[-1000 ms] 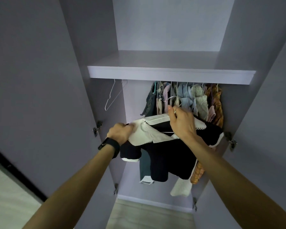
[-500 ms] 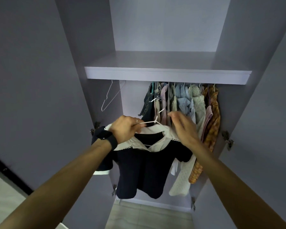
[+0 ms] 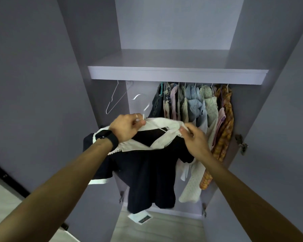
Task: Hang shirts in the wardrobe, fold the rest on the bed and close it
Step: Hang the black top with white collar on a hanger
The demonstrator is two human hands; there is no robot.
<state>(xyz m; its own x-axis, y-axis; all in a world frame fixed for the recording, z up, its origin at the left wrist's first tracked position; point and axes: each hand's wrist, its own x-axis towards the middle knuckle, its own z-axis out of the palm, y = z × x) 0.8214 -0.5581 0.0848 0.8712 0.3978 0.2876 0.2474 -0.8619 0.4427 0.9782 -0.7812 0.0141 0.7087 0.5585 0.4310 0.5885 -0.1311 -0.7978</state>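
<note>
The black shirt (image 3: 147,168) with its white collar hangs on a white hanger (image 3: 143,112) held up in front of the open wardrobe (image 3: 178,74), below the shelf and not yet on the rail. The left hand (image 3: 128,126) is closed around the neck of the hanger, just under the hook, so the hook stands free above the fist and can be lifted over the rail. The right hand (image 3: 194,137) pinches the right edge of the collar between thumb and fingers, probably to square the garment on the hanger so it does not slip off one shoulder. The shirt is held to the left of the hung clothes (image 3: 196,105), which crowd the right part of the rail; that leaves an open stretch beside the empty wire hanger (image 3: 115,98), the likely place for it. Both doors stand open, so closing comes later.
</note>
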